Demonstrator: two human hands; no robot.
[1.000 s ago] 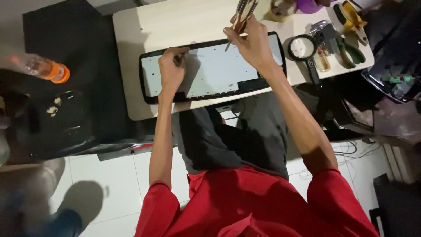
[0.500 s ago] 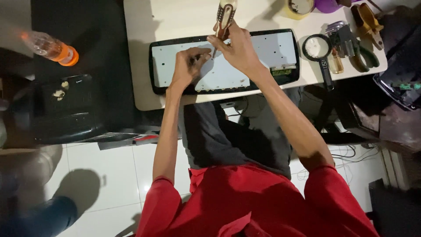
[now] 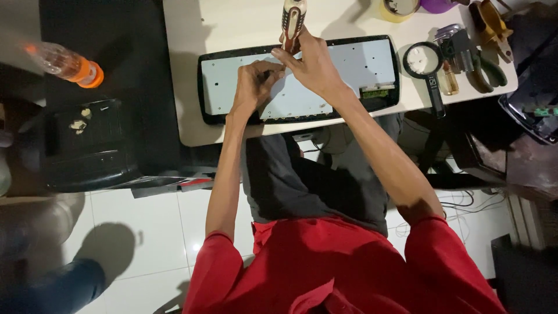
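White backing of an opened keyboard [image 3: 349, 70] lies flat along the near edge of the table [image 3: 232, 23], and both hands meet over its middle. The right hand [image 3: 311, 67] is closed round a screwdriver [image 3: 292, 20] held tip-down, while the left hand [image 3: 253, 87] pinches at the same spot, its fingers curled on something too small to make out. Judging by this, a screw is being worked; next the tip must stay seated and upright.

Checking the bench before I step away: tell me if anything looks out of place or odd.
The keyboard lies opened, its pale inner sheet bare, no keys showing. The plastic bottle lies on its side on the black surface at left. Both hands, left hand and right hand, work a screwdriver.
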